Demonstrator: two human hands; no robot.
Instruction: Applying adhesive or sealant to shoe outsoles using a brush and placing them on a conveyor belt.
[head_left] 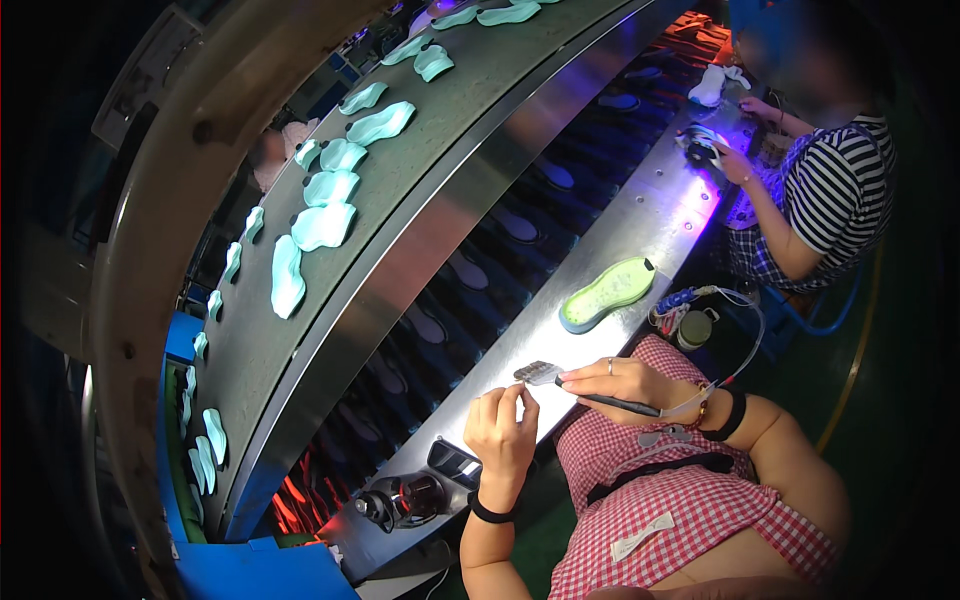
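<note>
My right hand (632,380) is closed around the black handle of a brush (540,373) with a flat, greyish head, and a thin clear tube runs from the handle's end. Close to the tip of that head, the thumb and fingertips of my left hand (500,430) are pinched together. Whether they grip the bristles or some tiny bit is too small to tell. Just beyond my right hand, a shoe sole (607,294) with a lime-green inside and a grey-blue edge lies on the metal ledge (520,420).
Left of the ledge, a dark conveyor belt (385,215) carries several pale turquoise soles (325,228). More soles lie on a lower level between belt and ledge. Bottles (415,495) stand at the near end, a lidded jar (695,328) at right. A co-worker (830,190) sits further along.
</note>
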